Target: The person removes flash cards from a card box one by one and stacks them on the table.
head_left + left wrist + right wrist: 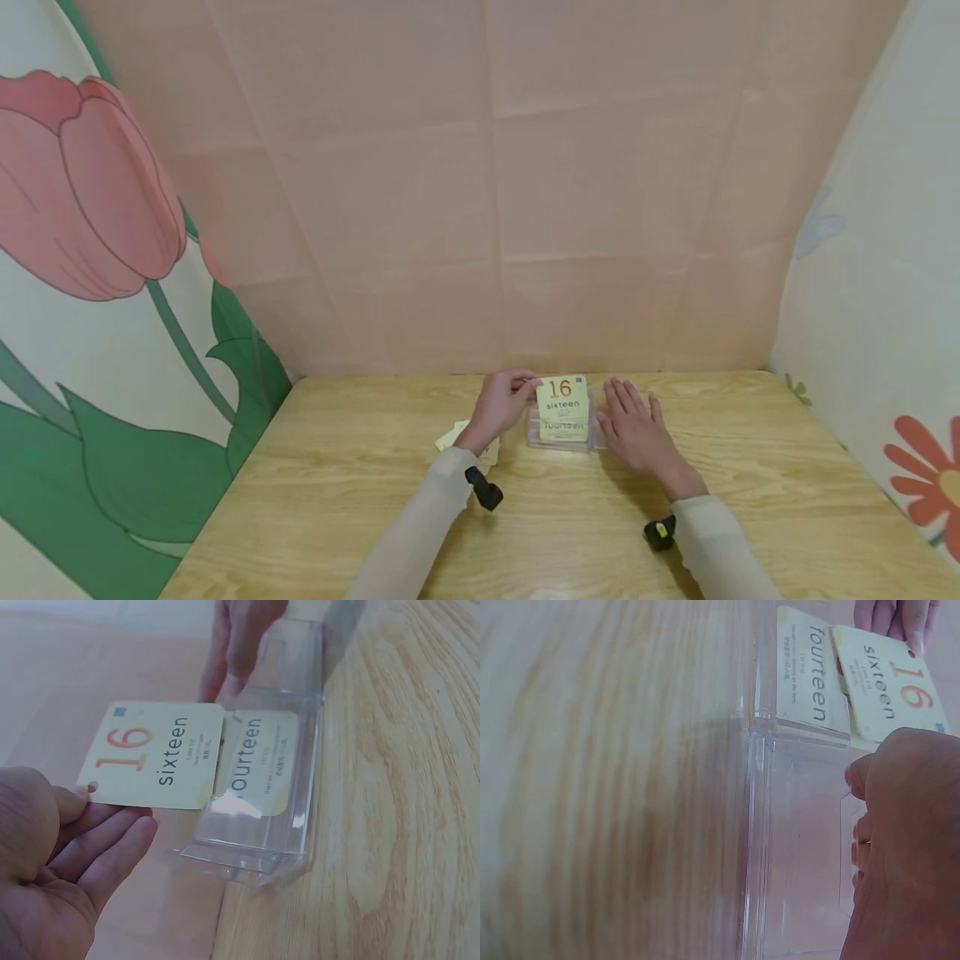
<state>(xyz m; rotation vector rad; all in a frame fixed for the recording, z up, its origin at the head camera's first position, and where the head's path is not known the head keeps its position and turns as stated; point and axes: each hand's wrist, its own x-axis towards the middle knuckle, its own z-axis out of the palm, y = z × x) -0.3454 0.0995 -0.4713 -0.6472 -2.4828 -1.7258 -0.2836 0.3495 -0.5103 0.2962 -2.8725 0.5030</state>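
My left hand (501,408) pinches a pale yellow number card, marked 16 sixteen (154,755), by its corner between thumb and fingers. The lower edge of that card is at the mouth of a clear plastic box (247,832). Inside the box stands another card, reading fourteen (262,761), behind the transparent front wall. The box rests on the table with an open clear lid (806,847) to its right. My right hand (637,429) lies over this lid with its fingers extended, holding nothing.
More pale cards (491,452) lie on the wooden table (570,525) to the left, partly hidden under my left wrist. A pink cloth backdrop (495,208) rises just behind the box. Flower-patterned panels flank the table on both sides.
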